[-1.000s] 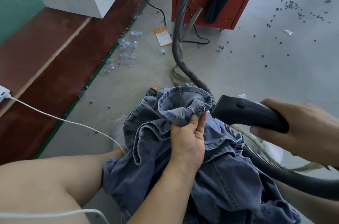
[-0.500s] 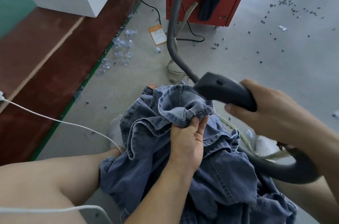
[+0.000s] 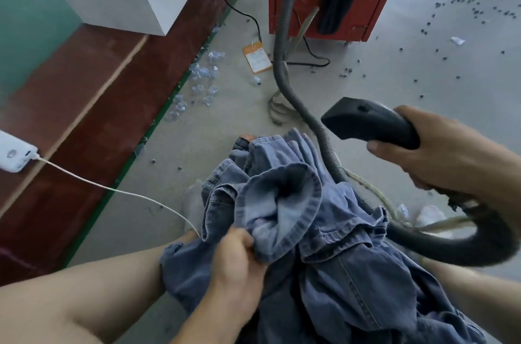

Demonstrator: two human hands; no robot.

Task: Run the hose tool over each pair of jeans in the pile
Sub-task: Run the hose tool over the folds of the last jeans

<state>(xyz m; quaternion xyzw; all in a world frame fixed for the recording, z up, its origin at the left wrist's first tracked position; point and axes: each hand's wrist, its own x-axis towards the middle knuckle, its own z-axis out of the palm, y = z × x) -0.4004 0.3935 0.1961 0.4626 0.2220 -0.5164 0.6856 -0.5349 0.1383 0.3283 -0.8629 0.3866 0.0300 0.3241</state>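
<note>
Nearest me, my left hand bunches a fold of the jeans, faded blue denim crumpled over my lap with one hemmed leg opening gaping upward. Just beyond, my right hand wraps its fingers around the black hose tool, nozzle held above the jeans, apart. Its ribbed hose runs across the floor to the red cabinet.

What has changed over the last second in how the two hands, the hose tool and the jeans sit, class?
The right hand has lifted the hose tool up and away from the jeans; its nozzle is now clear of the denim. The left hand has shifted its grip lower on the hem opening, which now gapes wider. The jeans remain on the lap, the hose tool remains held.
</note>
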